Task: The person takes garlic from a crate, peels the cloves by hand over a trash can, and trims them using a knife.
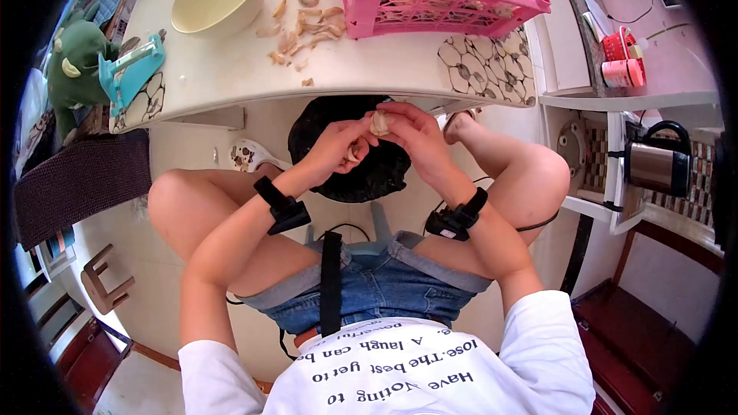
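Note:
Over a bin lined with a black bag (311, 123), my two hands meet in front of the table edge. Between their fingertips is a whitish garlic clove (379, 124), pinched by my right hand (419, 138). The fingers of my left hand (336, 146) touch the same clove from the other side. A second pale piece, apparently garlic (351, 154), shows in the curled fingers of my left hand. Fine detail of the skin on the clove is too small to make out.
On the table (207, 77) stand a cream bowl (219, 0) and a pink basket (446, 11) of garlic bulbs. Garlic skins (311, 27) lie scattered between them. A teal stand (134, 69) and a green plush toy (73, 69) sit at the left edge.

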{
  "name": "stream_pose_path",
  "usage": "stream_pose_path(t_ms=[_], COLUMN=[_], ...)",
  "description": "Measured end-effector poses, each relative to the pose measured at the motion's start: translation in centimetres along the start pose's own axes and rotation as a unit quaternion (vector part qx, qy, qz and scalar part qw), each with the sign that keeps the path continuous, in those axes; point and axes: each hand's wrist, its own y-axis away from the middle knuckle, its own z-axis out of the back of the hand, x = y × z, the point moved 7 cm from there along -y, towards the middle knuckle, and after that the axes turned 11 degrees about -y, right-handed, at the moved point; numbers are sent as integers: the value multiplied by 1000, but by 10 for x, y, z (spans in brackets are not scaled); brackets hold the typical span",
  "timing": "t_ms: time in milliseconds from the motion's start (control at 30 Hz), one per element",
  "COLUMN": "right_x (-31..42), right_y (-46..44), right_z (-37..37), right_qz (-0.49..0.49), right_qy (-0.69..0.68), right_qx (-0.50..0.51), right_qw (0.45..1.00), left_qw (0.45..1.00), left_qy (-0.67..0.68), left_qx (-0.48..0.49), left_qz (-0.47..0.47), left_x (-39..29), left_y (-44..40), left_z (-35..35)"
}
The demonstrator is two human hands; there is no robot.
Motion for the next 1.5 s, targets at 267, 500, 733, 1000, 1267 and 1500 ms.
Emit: stream_pose_path(t_ms=[267,500,733,1000,1267,1500], right_x=[-8,-19,-20,-20,-14,-11], right_y=[-1,3,-1,-4,-5,-3], right_z=[-3,0,3,8,3,6], right_qz=[52,15,49,-20,-39,5], right_qy=[184,132,111,2,-29,93], right_qx=[32,5,-33,-47,-27,-33], right_qw=[981,991,992,999,998,995], left_qw=[982,983,971,983,998,999], left_qy=[-166,-151,-186,-132,40,-34], left_qx=[-59,-69,-95,-81,-7,-40], left_qz=[-65,-75,-116,-93,-41,9], left_x=[5,7,15,-9,4,4], left_y=[-3,1,-10,4,-3,-2], left_z=[2,-4,1,-5,7,2])
